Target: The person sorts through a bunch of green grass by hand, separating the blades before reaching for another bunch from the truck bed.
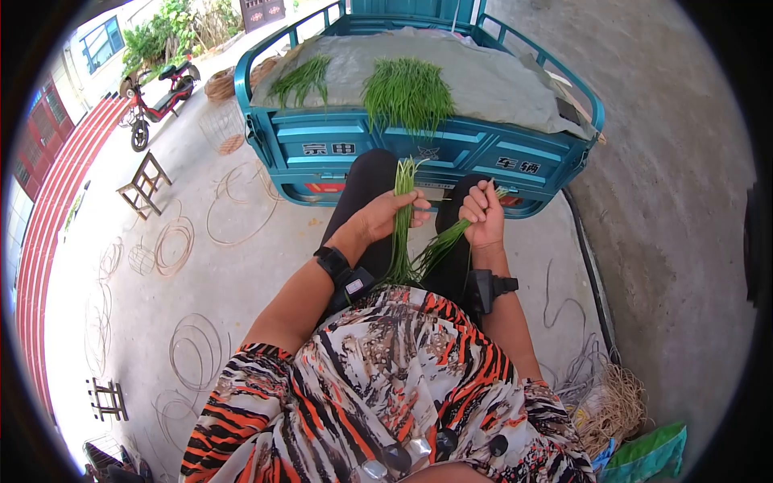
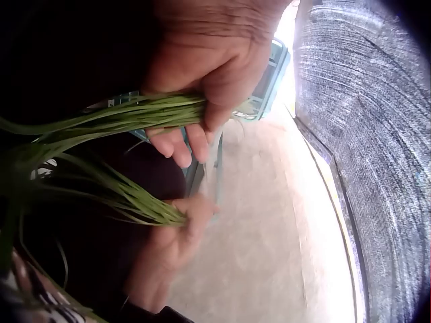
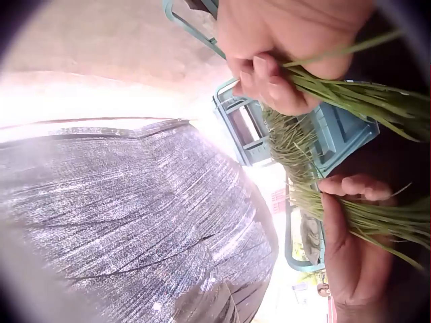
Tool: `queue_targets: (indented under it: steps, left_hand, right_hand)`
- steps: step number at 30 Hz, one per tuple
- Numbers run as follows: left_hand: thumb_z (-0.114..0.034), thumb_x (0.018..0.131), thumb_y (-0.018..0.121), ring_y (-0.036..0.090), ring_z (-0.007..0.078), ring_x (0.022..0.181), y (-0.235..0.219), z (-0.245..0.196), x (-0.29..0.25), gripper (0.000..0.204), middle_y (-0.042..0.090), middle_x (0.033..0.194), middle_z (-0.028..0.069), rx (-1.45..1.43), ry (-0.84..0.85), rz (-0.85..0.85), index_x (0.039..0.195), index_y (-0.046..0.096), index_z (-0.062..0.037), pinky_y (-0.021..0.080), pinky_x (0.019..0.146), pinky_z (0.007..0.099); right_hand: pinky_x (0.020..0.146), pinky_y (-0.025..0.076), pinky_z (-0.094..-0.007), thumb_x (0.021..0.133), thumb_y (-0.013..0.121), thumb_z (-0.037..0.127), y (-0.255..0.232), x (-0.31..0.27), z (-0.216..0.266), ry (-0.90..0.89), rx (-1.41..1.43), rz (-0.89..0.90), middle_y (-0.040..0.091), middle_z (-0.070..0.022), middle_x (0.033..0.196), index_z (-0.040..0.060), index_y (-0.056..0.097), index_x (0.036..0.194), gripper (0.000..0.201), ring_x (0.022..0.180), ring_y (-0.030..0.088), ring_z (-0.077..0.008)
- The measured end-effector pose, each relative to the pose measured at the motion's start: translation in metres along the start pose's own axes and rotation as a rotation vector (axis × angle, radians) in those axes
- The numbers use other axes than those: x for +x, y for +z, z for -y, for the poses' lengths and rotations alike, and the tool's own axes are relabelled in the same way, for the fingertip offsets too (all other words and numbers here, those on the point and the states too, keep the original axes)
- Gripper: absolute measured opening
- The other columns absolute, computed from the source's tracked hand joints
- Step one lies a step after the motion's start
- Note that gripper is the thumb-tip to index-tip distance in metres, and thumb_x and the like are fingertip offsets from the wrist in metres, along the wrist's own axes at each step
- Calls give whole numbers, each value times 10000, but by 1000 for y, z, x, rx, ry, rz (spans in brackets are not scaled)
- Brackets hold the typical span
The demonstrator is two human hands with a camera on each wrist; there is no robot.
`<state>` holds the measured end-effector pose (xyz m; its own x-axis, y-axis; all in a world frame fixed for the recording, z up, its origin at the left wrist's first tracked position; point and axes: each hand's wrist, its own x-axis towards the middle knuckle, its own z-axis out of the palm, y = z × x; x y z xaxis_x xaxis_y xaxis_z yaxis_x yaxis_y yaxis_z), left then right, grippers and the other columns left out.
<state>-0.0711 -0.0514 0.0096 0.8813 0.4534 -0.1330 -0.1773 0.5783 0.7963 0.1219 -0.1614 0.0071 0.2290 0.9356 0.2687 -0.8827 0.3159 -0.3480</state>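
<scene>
Seated with knees apart, the person holds long, thin, chive-like green stalks in both hands. My left hand grips an upright bunch of stalks between thumb and palm, cut ends above the thumb. Over the other knee, my right hand has its fingers curled round a second bunch, which slants down toward the lap. The lower ends of both bunches meet at the patterned shirt. In the right wrist view, a single stalk sticks out across the right palm.
A blue cargo tricycle stands just beyond the knees, its bed covered by a grey sheet. On the sheet lie a large stalk pile and a smaller one. Wire hoops and a wooden stool are at left.
</scene>
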Motion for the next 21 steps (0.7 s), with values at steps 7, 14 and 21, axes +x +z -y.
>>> queue_targets:
  steps: [7, 14, 21]
  left_hand:
    - [-207, 918, 536, 588, 159, 696, -3, -1, -2, 224, 628, 919, 79, 123, -26, 98, 1071, 524, -44, 492, 632, 290]
    - [-211, 913, 538, 520, 117, 594, 3, 0, -5, 234, 616, 878, 66, 283, -49, 169, 1074, 533, -41, 431, 539, 254]
    - [-238, 925, 524, 513, 110, 586, 5, 0, -6, 253, 602, 866, 51, 280, -51, 129, 1075, 545, -37, 427, 537, 246]
  right_hand:
    - [384, 240, -192, 888, 595, 297, 23, -3, -21, 130, -524, -238, 311, 82, 563, 56, 551, 1006, 271, 415, 286, -21]
    - [375, 248, -179, 870, 620, 290, 23, 2, -39, 176, -795, -214, 411, 64, 561, 60, 584, 960, 250, 408, 328, -18]
    - [375, 254, -187, 888, 597, 249, 25, 1, -42, 126, -838, -250, 427, 48, 555, 73, 558, 925, 184, 406, 334, -27]
